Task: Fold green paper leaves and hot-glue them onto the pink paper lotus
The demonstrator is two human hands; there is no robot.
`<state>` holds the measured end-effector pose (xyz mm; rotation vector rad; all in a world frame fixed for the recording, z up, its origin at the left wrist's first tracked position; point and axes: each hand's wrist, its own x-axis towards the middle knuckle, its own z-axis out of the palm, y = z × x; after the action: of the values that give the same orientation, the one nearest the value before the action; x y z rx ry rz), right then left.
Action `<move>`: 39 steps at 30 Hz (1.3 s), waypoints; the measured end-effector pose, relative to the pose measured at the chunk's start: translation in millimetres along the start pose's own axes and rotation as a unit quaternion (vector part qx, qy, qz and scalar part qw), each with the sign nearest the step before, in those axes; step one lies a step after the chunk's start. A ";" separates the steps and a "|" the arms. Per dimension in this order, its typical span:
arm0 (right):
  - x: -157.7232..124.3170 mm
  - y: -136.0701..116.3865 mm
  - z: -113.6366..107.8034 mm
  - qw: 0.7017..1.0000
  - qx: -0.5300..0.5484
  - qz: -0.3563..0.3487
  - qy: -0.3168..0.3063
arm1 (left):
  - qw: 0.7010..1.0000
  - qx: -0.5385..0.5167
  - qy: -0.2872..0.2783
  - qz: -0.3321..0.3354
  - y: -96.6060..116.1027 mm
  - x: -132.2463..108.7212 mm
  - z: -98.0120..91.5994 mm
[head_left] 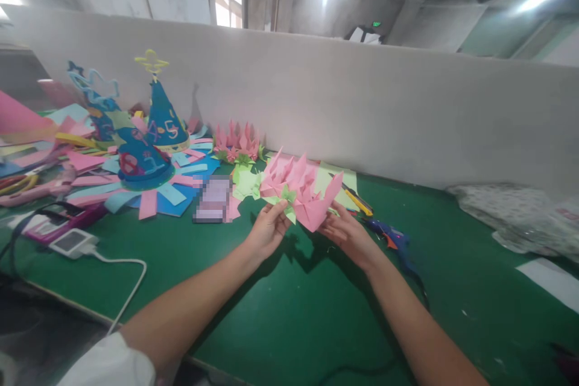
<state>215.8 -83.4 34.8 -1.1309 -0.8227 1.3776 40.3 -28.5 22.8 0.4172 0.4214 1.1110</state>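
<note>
Between my two hands, a little above the green table, is a pink folded-paper flower [312,202] with pointed petals and green paper leaves at its base. My left hand [270,230] pinches a green leaf on its left side, thumb on top. My right hand [346,235] closes around the lower right side, its fingertips partly hidden behind the petals. A similar pink paper flower [237,142] stands behind, against the pale partition. Light green paper pieces [248,184] lie just left of the held flower.
A blue glue gun [389,234] and a yellow cutter [362,204] lie right of my hands. Left are a blurred phone [213,199], blue cone hats [165,114], paper strips and a power strip [56,223] with a white cable. Plastic-wrapped material [511,211] sits far right.
</note>
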 end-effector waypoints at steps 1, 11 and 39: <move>-0.5 -0.1 0.1 0.999 0.026 0.023 -0.011 | 1.000 -0.015 0.009 0.001 0.4 2.0 -1.4; 2.4 7.0 4.2 0.971 0.201 0.106 -0.076 | 0.997 -0.065 0.030 -0.018 6.7 12.8 -6.9; 6.3 14.7 0.8 0.978 0.207 0.026 -0.011 | 0.999 -0.042 0.014 -0.002 8.2 12.9 -6.5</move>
<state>210.9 -79.2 20.2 -0.8160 -0.4902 1.5213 35.6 -12.8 20.1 0.3274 0.3999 1.1274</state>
